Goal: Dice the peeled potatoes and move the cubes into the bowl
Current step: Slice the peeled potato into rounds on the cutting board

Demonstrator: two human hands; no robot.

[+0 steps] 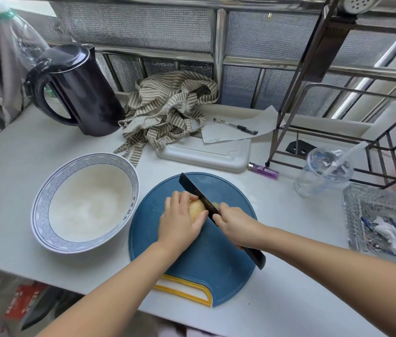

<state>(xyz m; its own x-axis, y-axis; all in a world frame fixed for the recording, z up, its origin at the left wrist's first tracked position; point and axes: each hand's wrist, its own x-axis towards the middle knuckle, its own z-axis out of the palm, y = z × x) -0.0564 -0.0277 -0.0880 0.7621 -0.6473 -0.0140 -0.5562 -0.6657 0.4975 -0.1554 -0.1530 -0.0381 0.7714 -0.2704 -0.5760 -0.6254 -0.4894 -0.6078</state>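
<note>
So, 1 potato (pixel 197 209) sits roughly mid-way on the round blue cutting board (pixel 216 268). The left hand (pixel 180 223) is curled over it from the left, fingers and thumb gripping it. The right hand (pixel 235 222) is wrapped around the handle of 1 black knife (pixel 194 190). The blade runs diagonally and rests against the potato's right side. A pale yellow bit peeks out just past the blade, can't tell what it is.

The patterned white-and-blue bowl (pixel 46 190) sits just beside the board on the left, with nothing between the 2.

Other stuff on the white counter (pixel 17 154):
- 1 dark electric kettle (pixel 82 93) at the back left, with a clear plastic bottle (pixel 26 42) behind it
- 1 striped cloth (pixel 167 110) bunched up, partly lying on a 2nd, white cutting board (pixel 206 155)
- 1 sheet of paper (pixel 260 122) with 1 pen (pixel 235 126) on it, also overlapping that white board
- 1 purple lighter (pixel 263 171) just behind the blue board
- 1 clear lidded cup (pixel 320 176) with a straw, right of the lighter
- 1 cut-glass tray (pixel 352 198) at far right, holding crumpled white and blue scraps
- 1 dark metal rack (pixel 333 76) standing at the back right
</note>
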